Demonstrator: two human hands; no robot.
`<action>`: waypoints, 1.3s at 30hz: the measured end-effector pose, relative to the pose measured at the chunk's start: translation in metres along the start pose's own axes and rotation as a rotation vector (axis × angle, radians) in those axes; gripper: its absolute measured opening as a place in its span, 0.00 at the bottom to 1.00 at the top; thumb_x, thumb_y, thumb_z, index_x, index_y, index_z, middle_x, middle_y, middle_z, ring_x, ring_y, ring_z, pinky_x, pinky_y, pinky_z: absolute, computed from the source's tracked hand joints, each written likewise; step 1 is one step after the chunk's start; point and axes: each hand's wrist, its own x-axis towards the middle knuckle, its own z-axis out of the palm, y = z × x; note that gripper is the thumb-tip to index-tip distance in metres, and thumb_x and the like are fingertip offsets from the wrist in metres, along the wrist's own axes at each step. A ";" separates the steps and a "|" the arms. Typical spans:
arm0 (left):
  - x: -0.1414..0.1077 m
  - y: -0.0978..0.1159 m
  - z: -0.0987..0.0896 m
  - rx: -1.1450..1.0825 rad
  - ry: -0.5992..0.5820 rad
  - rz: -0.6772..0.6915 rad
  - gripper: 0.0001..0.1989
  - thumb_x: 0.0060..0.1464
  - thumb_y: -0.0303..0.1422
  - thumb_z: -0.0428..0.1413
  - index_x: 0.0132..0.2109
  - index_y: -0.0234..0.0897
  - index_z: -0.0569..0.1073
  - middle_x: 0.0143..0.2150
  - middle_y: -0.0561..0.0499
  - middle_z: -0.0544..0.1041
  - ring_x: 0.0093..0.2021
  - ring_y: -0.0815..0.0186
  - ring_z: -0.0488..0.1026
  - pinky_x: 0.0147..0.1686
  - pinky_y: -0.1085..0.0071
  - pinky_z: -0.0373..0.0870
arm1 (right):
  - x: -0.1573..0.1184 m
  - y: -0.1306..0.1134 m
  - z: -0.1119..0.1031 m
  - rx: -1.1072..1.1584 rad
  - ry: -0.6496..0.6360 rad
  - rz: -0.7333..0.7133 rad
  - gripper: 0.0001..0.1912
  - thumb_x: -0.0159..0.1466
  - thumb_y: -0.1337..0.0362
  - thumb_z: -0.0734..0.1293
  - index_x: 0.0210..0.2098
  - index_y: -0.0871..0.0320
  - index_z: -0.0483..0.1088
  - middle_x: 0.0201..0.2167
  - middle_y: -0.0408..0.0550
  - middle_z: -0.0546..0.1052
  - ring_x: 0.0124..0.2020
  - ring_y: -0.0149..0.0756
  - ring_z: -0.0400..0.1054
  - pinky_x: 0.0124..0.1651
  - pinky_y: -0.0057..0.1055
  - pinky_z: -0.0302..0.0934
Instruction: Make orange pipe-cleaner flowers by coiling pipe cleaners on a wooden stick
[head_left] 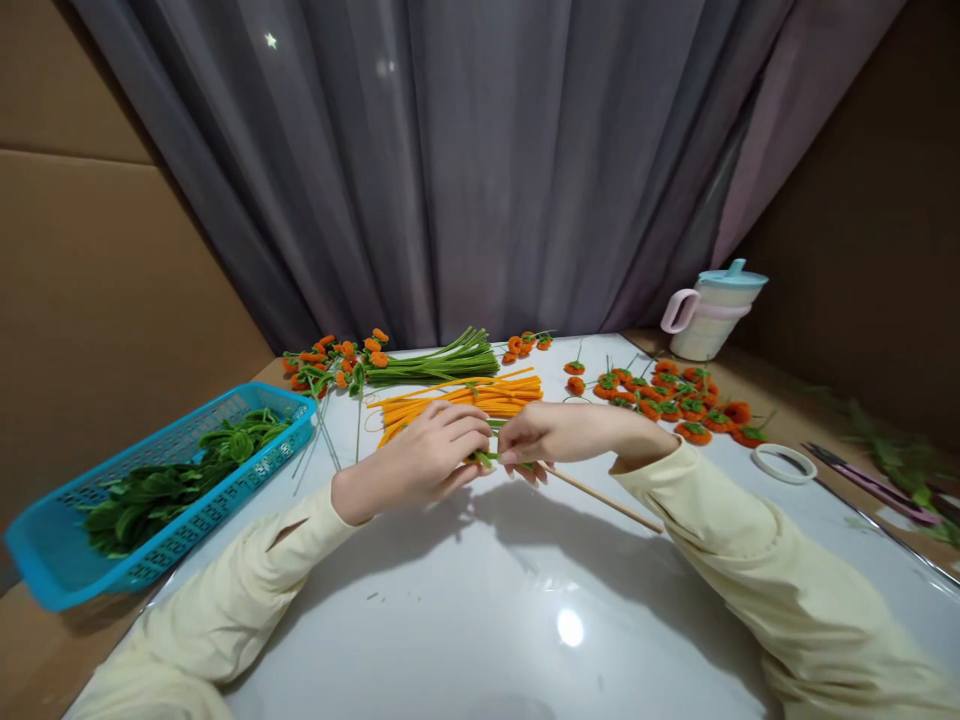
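Low over the middle of the table, my left hand (pixel 439 448) is closed, its fingertips on a short stretch of green pipe cleaner (pixel 486 459). Close beside it, my right hand (pixel 555 432) pinches near the same green piece. A thin wooden stick (pixel 607 498) slants out to the lower right from under my right fingers; its other end is hidden. Just behind both hands lies a bundle of orange pipe cleaners (pixel 427 405). Behind that is a bundle of green pipe cleaners (pixel 435 365).
A blue basket (pixel 202 508) with green leaf pieces (pixel 172 485) stands left. Orange flower heads (pixel 679 398) lie right, with more orange flowers (pixel 341 365) back left. A tape roll (pixel 784 463), pink-handled scissors (pixel 885 490) and a lidded cup (pixel 712 315) are at the right.
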 end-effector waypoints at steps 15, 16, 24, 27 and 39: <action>-0.001 0.004 0.004 -0.128 0.010 0.061 0.09 0.57 0.21 0.45 0.40 0.34 0.67 0.40 0.45 0.75 0.50 0.62 0.68 0.49 0.62 0.58 | -0.005 -0.004 0.000 -0.056 -0.028 -0.153 0.09 0.60 0.73 0.58 0.26 0.63 0.67 0.21 0.44 0.72 0.23 0.27 0.66 0.30 0.22 0.58; 0.000 0.004 0.002 -0.157 -0.001 0.053 0.08 0.57 0.22 0.46 0.39 0.34 0.67 0.39 0.46 0.75 0.49 0.62 0.68 0.49 0.62 0.58 | -0.004 -0.004 0.001 -0.058 -0.023 -0.170 0.09 0.59 0.73 0.58 0.25 0.63 0.67 0.20 0.43 0.71 0.23 0.27 0.66 0.29 0.22 0.58; 0.003 0.001 -0.006 -0.627 -0.218 -0.132 0.06 0.59 0.31 0.49 0.36 0.35 0.70 0.41 0.47 0.74 0.46 0.65 0.68 0.47 0.70 0.62 | -0.002 0.000 0.002 -0.047 -0.044 -0.145 0.09 0.58 0.75 0.58 0.25 0.64 0.68 0.19 0.42 0.70 0.21 0.26 0.65 0.27 0.22 0.57; 0.003 -0.002 -0.005 -0.823 -0.285 -0.228 0.07 0.58 0.34 0.51 0.36 0.35 0.71 0.41 0.50 0.74 0.41 0.68 0.70 0.44 0.73 0.64 | -0.005 0.000 -0.001 -0.003 -0.072 -0.140 0.08 0.59 0.72 0.59 0.27 0.64 0.68 0.19 0.42 0.70 0.22 0.27 0.65 0.28 0.23 0.58; 0.002 -0.007 0.001 -1.127 -0.441 -0.457 0.12 0.53 0.39 0.55 0.35 0.33 0.73 0.35 0.51 0.74 0.35 0.68 0.68 0.37 0.75 0.64 | -0.004 0.003 -0.004 -0.031 -0.136 -0.153 0.11 0.62 0.65 0.60 0.39 0.66 0.71 0.28 0.48 0.73 0.29 0.29 0.67 0.34 0.24 0.59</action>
